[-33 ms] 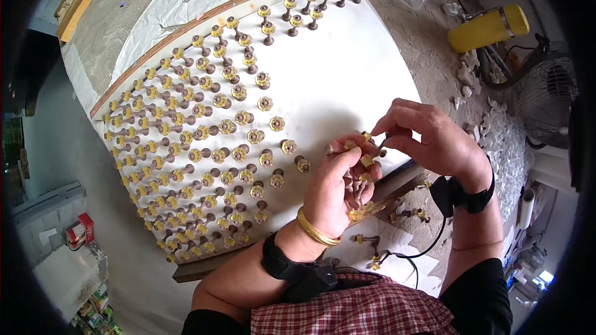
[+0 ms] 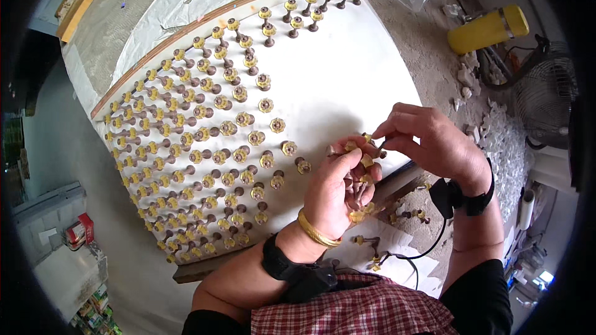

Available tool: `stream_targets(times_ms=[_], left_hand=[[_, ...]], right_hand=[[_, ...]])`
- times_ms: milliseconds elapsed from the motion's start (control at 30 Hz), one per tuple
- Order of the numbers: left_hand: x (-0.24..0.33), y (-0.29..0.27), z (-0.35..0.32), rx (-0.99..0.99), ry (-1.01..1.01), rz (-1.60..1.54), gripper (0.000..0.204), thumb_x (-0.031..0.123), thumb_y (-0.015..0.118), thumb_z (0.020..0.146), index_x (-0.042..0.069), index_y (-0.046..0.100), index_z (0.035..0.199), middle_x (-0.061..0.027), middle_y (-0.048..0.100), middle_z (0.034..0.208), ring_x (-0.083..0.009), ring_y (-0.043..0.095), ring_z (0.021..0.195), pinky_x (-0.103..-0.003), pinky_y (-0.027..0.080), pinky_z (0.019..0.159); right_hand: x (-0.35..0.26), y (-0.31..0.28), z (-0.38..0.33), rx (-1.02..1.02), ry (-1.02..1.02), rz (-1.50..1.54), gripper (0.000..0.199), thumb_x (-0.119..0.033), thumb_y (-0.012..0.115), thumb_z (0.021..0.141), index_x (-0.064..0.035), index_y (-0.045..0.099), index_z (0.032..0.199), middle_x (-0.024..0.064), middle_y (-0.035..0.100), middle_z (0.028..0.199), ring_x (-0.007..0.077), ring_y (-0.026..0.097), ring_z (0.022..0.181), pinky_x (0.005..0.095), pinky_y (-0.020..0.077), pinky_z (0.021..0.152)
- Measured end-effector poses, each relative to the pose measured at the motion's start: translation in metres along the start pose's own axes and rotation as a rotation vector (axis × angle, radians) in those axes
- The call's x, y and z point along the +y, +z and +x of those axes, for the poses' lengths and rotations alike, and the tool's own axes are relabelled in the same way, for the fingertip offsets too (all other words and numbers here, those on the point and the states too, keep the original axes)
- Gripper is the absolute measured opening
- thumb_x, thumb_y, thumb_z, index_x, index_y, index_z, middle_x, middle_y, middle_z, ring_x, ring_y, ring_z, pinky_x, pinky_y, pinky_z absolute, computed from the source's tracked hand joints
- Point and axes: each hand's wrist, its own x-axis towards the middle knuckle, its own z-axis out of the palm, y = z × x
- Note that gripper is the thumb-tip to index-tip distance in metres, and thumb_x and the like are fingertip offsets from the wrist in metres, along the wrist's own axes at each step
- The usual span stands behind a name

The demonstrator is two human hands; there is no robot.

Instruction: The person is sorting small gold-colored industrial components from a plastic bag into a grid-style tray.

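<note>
My left hand (image 2: 332, 189) is closed around several small candlestick-shaped pieces (image 2: 366, 161) with brown stems and yellow flower-shaped tops. Fingers and palm partly cover them. Close beside it, my right hand (image 2: 428, 139) pinches thumb and fingers together at a yellow-topped piece at the edge of the bunch. A thin dark bit shows at those fingertips, too small to name. Rows of similar upright pieces (image 2: 227, 128) cover the left and far parts of the white board (image 2: 335, 74). Both hands are above the board's near right edge.
More such pieces (image 2: 369, 242) lie on white paper near my body, beside a black cable (image 2: 428, 249). A wooden strip (image 2: 211, 22) runs along the board's far edge. To the right are a yellow bottle (image 2: 487, 29), a fan (image 2: 546, 93) and clear plastic wrap (image 2: 496, 149).
My right hand has shifted down very slightly. Both hands keep their holds, and the pieces on the board stand as before.
</note>
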Motion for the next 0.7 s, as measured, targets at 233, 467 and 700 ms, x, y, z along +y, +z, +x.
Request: stream_targets(times_ms=[233,467,700], left_hand=[[-0.001,0.004,-0.004,0.056,0.023,0.026,0.018,0.016,0.048,0.097,0.011,0.056,0.113,-0.0077,0.062,0.104,-0.015,0.061,0.084,-0.024,0.043,0.051],[-0.003,0.007,-0.005,0.051,-0.005,0.055,0.023,0.021,0.049,0.099,0.009,0.057,0.117,-0.0073,0.061,0.104,-0.0148,0.06,0.084,-0.023,0.043,0.053],[0.001,0.009,-0.006,0.063,-0.047,0.114,0.031,0.024,0.049,0.1,0.008,0.054,0.125,-0.0037,0.059,0.099,-0.0104,0.058,0.083,-0.021,0.04,0.052]], right_hand=[[0.017,-0.004,0.017,0.23,-0.019,-0.085,0.009,-0.008,0.068,0.086,-0.0025,0.065,0.093,0.0083,0.064,0.083,0.0203,0.065,0.078,0.0332,0.0523,0.07],[0.04,-0.01,0.119,0.552,0.061,-0.001,0.016,-0.015,0.064,0.091,-0.0005,0.066,0.097,0.0127,0.069,0.086,0.0214,0.066,0.077,0.0339,0.0529,0.073],[0.043,-0.007,0.159,0.571,0.133,-0.204,0.021,-0.02,0.067,0.087,-0.0008,0.066,0.095,0.0154,0.066,0.08,0.0244,0.063,0.071,0.0365,0.0499,0.069]])
